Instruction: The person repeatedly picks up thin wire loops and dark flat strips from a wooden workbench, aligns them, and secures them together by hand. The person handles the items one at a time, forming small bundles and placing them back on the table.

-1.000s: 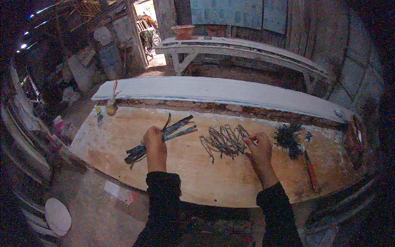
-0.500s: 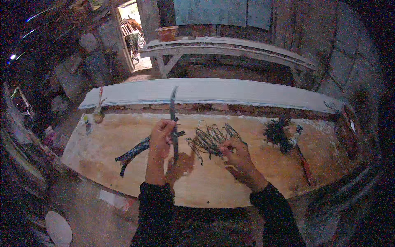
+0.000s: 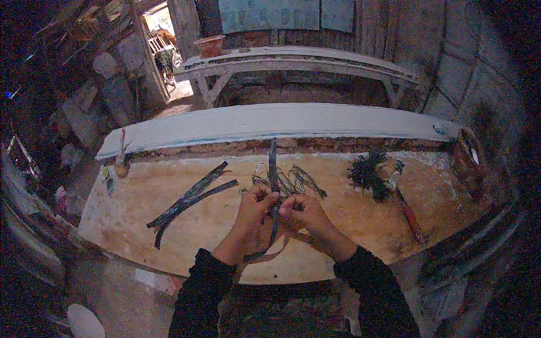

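Close together over the near middle of the wooden board point(image 3: 315, 265), both my hands meet at one dark strip point(image 3: 273, 160). My left hand point(image 3: 248, 225) is closed on this strip, whose upper end stands up beyond the fingers and whose lower part hangs below them. The fingertips of my right hand point(image 3: 315, 219) are pinched together against the strip's right side; whatever lies between them is too small to make out. Just behind the hands is a loose tangle of thin wire or cord loops point(image 3: 304, 180), partly hidden. Several dark flat strips point(image 3: 189, 197) lie crossed to the left.
Right of the hands are a dark shaggy bundle point(image 3: 369, 174) and a red-handled tool point(image 3: 408, 217). A slim brush-like tool point(image 3: 121, 152) stands at the far left. A raised white ledge point(image 3: 282, 121) runs along the back; behind it is a bench point(image 3: 304, 65) with a pot point(image 3: 208, 46).
My right hand has left the tangle of loops and come to the strip. My left hand has moved right and lower with the strip, away from the strips lying on the board.
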### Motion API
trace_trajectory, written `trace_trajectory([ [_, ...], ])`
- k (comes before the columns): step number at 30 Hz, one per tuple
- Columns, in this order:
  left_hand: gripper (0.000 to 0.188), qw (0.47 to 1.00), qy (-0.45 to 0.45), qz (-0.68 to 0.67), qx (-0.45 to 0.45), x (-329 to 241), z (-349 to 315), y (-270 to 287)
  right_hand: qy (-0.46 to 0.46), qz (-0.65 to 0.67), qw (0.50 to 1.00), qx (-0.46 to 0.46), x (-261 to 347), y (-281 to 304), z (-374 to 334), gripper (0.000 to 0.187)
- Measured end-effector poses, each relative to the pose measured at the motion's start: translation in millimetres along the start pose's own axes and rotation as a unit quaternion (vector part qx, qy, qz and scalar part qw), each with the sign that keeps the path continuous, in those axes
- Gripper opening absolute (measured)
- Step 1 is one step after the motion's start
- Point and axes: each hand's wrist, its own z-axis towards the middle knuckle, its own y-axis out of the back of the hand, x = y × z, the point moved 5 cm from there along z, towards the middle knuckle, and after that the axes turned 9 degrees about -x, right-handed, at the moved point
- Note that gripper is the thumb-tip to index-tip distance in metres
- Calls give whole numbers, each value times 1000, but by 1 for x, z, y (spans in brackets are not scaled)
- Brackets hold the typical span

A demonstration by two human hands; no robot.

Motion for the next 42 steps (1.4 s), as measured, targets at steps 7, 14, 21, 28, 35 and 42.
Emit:
trace_trajectory([
  [7, 15, 997, 12, -76, 5, 5, -7, -8, -20, 32, 999, 1, 4, -4, -3, 14],
  [14, 16, 989, 87, -112, 37, 25, 3, 1, 5, 59, 997, -52, 4, 1, 0, 14],
  [21, 16, 985, 85, -137, 58, 14, -3, -11, 60, 129, 989, -39, 1, 12, 11, 13],
  [28, 17, 986, 75, -105, 110, 30, 4, -8, 12, 113, 993, -33, -1, 13, 9, 15],
  [35, 18, 981, 103, -136, 91, 1, -19, -20, 16, 81, 995, -53, 15, 7, 1, 11],
  [42, 19, 984, 111, -123, 58, 10, -17, -18, 98, -53, 991, -81, 3, 9, 11, 6],
])
